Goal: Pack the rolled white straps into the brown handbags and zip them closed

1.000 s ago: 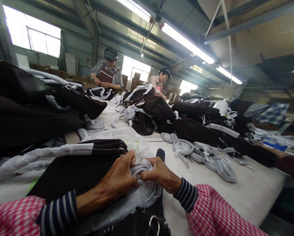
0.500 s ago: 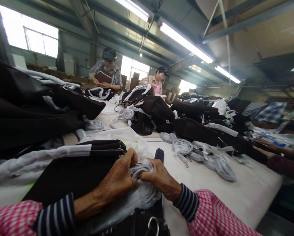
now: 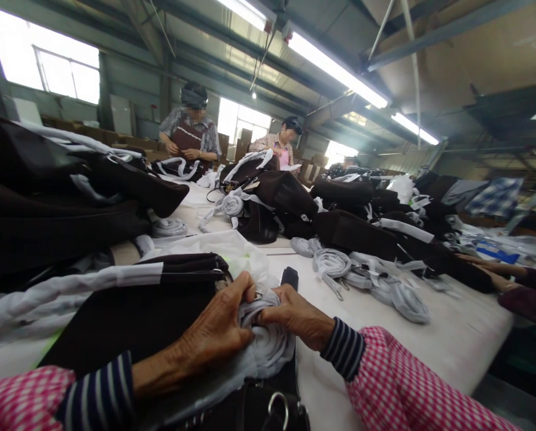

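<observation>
White table (image 3: 456, 323) w/ dk bags (image 3: 286, 194), coiled straps (image 3: 331, 264) beyond L hand (image 3: 221, 320) & R hand (image 3: 300, 315), both gripping grey coil (image 3: 272, 350).

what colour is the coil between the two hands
The coil is pale greyish white, best seen in the head view.

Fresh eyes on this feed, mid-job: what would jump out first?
Probably the two hands front and centre: the left hand and right hand gripping a grey-white coil, framed by pink-and-white checked sleeves. Next, the dark bags heaped across the pale table, with more wrapped coils lying just beyond the right hand. Overhead, bright tube lights slant across the ceiling.
</observation>
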Available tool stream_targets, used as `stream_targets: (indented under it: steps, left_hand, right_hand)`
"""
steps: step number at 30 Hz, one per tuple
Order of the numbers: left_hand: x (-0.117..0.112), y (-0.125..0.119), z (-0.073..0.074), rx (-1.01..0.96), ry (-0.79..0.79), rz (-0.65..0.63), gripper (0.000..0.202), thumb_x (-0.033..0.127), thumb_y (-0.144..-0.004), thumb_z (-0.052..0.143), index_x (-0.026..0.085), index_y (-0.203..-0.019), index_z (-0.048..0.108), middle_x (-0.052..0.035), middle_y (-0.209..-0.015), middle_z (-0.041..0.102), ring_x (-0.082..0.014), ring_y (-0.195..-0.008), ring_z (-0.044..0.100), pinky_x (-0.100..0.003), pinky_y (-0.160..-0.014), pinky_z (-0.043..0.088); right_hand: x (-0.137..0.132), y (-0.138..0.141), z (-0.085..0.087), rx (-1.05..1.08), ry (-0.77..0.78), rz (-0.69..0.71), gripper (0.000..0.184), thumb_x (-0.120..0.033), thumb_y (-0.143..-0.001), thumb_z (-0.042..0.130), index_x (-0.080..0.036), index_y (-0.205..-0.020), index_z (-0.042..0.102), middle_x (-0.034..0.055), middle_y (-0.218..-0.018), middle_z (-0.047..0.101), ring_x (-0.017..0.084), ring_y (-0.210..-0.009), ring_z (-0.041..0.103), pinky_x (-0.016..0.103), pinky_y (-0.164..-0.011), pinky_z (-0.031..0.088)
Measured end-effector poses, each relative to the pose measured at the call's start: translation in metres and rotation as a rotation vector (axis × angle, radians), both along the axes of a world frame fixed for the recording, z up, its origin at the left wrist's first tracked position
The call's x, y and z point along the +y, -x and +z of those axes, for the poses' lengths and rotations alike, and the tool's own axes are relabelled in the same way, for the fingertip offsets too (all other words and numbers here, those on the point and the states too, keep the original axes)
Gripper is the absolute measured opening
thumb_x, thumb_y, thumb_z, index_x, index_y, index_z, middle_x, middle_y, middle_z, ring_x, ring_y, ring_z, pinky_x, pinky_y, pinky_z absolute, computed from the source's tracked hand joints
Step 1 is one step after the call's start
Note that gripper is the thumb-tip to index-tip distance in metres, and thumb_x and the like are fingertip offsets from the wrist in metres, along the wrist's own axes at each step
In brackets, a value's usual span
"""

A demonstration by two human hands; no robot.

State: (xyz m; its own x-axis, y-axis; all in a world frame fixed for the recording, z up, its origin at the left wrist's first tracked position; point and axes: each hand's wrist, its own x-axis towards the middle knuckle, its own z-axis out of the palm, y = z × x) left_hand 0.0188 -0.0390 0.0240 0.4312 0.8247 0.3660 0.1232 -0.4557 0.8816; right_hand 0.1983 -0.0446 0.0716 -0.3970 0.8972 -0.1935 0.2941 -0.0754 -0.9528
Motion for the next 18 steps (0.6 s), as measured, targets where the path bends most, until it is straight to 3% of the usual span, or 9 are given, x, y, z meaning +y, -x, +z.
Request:
stream_targets:
  steps: [18]
  left_hand:
    - [0.002, 0.002, -0.003, 0.054, -0.094, -0.002, 0.031, 0.006, -0.060, 0.056, 0.022, -0.081, 0.040, 0.0056, -0.080, 0.048, -0.0144, -0.075, 0.047, -0.026, -0.065, 0.035]
  right_hand:
    - [0.003, -0.004, -0.014, 0.025, -0.114, 0.053, 0.020, -0.018, -0.066, 0.065, -0.013, -0.085, 0.065, -0.0051, -0.067, 0.047, 0.009, -0.060, 0.036, 0.022, -0.057, 0.029]
